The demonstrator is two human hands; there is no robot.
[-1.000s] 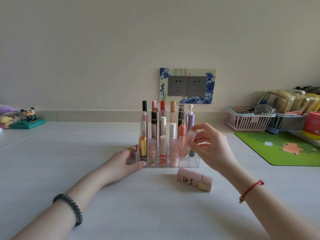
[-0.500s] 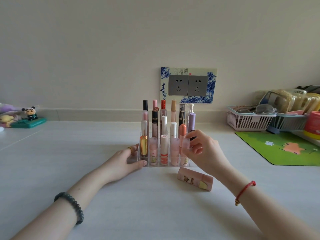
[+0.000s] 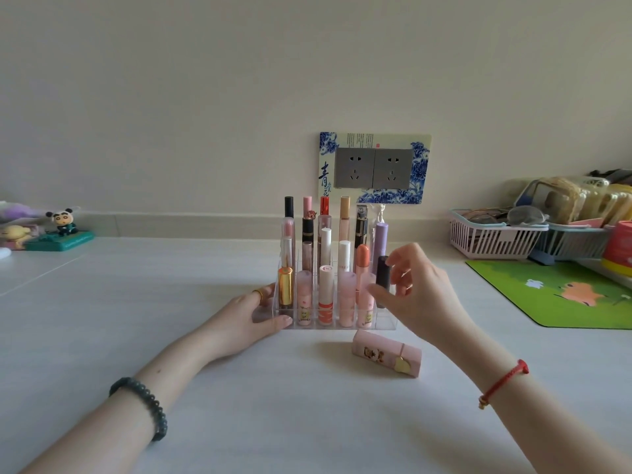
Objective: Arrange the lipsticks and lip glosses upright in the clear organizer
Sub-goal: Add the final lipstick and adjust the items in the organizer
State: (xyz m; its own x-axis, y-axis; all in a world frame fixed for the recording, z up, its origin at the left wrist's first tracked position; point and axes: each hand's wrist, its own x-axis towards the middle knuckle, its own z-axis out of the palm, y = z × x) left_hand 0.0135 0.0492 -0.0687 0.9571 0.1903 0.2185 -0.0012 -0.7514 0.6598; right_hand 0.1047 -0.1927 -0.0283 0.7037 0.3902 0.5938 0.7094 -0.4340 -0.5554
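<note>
Lipsticks and glosses stand upright in nearly every slot of the clear organizer on the desk. Our left hand lies with straight fingers against its left wall, likely bracing it against sliding. Our right hand curves round a dark lipstick upright at the right end. Whether the fingers pinch it or merely hover, we cannot tell. One pink lipstick lies flat just before the organizer, presumably meant for the empty front-right slot.
</note>
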